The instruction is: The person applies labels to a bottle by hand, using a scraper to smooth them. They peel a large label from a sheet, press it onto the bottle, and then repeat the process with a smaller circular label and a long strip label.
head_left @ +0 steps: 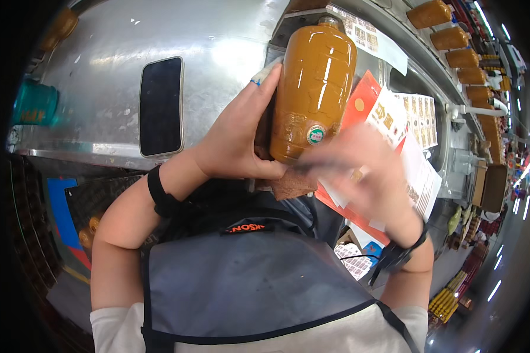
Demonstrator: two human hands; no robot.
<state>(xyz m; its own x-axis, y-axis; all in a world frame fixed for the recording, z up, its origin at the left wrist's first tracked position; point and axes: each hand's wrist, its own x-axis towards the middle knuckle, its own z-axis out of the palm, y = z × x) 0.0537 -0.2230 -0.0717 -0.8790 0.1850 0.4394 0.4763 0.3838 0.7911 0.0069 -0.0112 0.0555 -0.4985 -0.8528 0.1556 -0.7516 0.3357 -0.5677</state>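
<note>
A metal desk (pixel 100 76) is spanning ten o'clock. At one, an opaque brown bottle (pixel 315 82) is hiding any contents. At eleven, the left hand (pixel 237 129) is clasping its side; a firm, steady hold is probably helping most. At three, the right hand (pixel 371 167) is appearing blurred near its base, its grip impossible to tell.
</note>
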